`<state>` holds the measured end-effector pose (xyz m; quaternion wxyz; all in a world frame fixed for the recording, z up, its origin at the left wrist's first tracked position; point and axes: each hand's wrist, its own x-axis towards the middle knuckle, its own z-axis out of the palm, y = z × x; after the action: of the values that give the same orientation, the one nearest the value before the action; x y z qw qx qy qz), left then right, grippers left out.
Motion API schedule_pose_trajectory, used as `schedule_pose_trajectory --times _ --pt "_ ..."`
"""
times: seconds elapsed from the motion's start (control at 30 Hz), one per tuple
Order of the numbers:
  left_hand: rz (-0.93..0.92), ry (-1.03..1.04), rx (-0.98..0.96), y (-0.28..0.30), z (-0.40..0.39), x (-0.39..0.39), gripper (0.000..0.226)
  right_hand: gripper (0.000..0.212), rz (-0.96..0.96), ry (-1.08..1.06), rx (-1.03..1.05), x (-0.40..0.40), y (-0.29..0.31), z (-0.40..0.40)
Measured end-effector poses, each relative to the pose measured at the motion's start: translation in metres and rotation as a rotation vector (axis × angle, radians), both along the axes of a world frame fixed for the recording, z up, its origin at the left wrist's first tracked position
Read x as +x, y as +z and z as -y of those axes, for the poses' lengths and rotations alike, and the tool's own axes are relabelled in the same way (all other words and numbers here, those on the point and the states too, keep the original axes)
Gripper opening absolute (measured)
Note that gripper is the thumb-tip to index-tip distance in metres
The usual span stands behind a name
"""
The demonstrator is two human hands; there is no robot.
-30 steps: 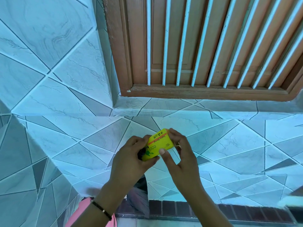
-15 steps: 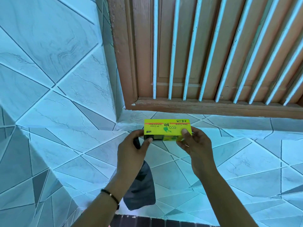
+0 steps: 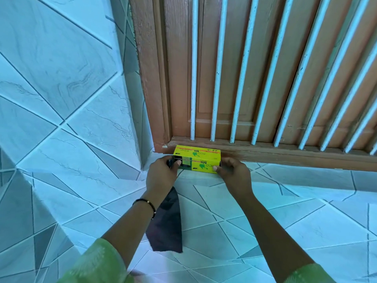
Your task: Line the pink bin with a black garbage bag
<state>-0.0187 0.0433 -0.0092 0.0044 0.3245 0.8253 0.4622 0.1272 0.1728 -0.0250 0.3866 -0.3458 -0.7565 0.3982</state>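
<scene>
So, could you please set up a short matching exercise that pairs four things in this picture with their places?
Things:
1. box
2. black bag
3. bracelet
4. white bars

Places:
A. in front of the wooden shutter
B. on the tiled sill, against the frame, held at both ends
C. on the left wrist
D. hanging below the left hand

Pairs: 1-B, 2-D, 3-C, 4-A
</scene>
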Motion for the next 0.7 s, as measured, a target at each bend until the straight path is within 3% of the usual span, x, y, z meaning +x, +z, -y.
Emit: schedule_pose_trajectory --times 0.17,0.4,0.53,0.6,0.7 --pt "-0.017 0.018 0.015 -0.002 -0.004 -0.002 0.020 0.026 0.088 -0.125 0.125 -0.013 -0.015 -0.007" --pt "0.018 -0.033 0.010 0.003 0.000 0.005 0.026 0.022 0.065 -0.164 0.091 -0.016 -0.014 -0.004" --pt "0.199 0.006 0.108 -0.003 0.030 0.030 0.036 0.036 -0.132 -0.102 0.024 0.017 -0.010 0.026" --pt "0.351 -0.043 0.199 -0.006 0.050 0.048 0.030 0.042 -0.145 0.028 -0.001 0.039 -0.018 0.060" --pt "0.598 -0.190 0.276 -0.005 0.081 0.078 0.028 0.058 0.098 0.428 -0.153 0.057 -0.036 0.115"
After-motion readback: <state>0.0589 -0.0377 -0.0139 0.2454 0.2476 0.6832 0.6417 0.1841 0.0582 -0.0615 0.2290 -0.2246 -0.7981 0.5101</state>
